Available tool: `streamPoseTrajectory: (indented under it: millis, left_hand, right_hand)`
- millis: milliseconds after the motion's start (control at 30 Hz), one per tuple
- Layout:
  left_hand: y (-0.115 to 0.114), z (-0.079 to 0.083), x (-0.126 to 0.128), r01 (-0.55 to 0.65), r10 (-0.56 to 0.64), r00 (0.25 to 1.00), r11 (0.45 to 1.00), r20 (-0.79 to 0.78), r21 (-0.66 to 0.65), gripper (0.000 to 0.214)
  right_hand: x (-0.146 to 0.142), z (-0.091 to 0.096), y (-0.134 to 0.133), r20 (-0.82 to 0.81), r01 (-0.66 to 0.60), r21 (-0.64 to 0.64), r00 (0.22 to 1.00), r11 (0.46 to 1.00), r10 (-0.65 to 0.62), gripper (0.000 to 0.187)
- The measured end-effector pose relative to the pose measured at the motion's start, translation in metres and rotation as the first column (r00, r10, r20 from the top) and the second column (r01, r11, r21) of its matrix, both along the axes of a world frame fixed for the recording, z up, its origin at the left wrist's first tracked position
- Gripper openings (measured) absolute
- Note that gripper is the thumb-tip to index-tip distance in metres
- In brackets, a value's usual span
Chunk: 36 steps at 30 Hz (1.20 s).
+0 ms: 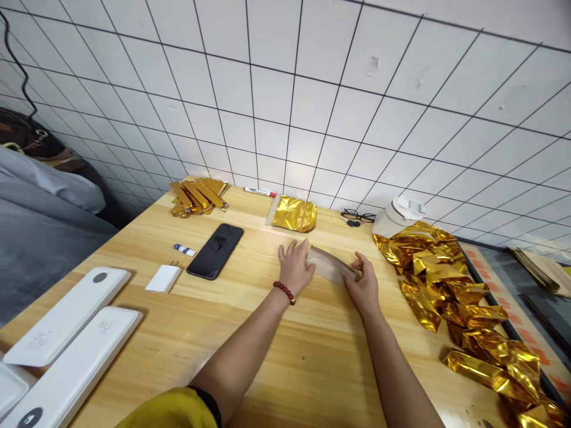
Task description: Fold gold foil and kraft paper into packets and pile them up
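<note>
A brown paper piece lies on the wooden table between my two hands. My left hand, with a red bead bracelet at the wrist, rests flat on its left end, fingers stretched out. My right hand grips its right end, fingers curled over the edge. Just behind the paper sits a crumpled gold foil packet on a brown card.
A heap of gold foil strips fills the right side. A black phone, white charger, glue stick, red marker, folded gold pieces, glasses, a white cup and white flat devices lie around.
</note>
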<state>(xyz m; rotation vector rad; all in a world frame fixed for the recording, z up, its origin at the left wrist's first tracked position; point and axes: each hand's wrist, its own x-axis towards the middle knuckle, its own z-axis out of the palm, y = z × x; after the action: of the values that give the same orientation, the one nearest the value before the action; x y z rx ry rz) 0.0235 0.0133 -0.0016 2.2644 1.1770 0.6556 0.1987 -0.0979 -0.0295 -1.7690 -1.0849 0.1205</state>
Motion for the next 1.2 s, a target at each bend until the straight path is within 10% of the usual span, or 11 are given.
streamPoseTrajectory:
  millis: [267, 500, 700, 933, 1200]
  left_hand:
    - [0.003, -0.003, 0.001, -0.004, 0.005, 0.997, 1.0, 0.082, -0.016, 0.073]
    - [0.003, -0.004, 0.005, 0.132, 0.009, 0.837, 0.967, 0.546, -0.219, 0.044]
    - [0.004, -0.004, 0.006, 0.223, -0.049, 0.737, 0.959, 0.674, -0.174, 0.023]
    - [0.0, 0.0, 0.006, 0.355, -0.134, 0.72, 0.915, 0.681, -0.195, 0.039]
    - [-0.005, 0.001, 0.006, 0.509, 0.042, 0.634, 0.729, 0.772, -0.458, 0.095]
  right_hand:
    - [-0.005, 0.008, -0.003, -0.358, -0.048, 0.189, 0.927, 0.981, 0.115, 0.061]
    - [0.001, 0.014, -0.005, -0.482, -0.093, 0.237, 0.853, 0.967, 0.2, 0.081]
    - [-0.001, 0.024, -0.009, -0.697, -0.226, 0.325, 0.599, 0.918, 0.395, 0.088]
    - [0.002, 0.027, -0.007, -0.858, 0.022, 0.221, 0.48, 0.975, 0.183, 0.066]
    - [0.002, 0.024, -0.004, -0.835, 0.051, 0.26, 0.513, 0.964, 0.198, 0.058]
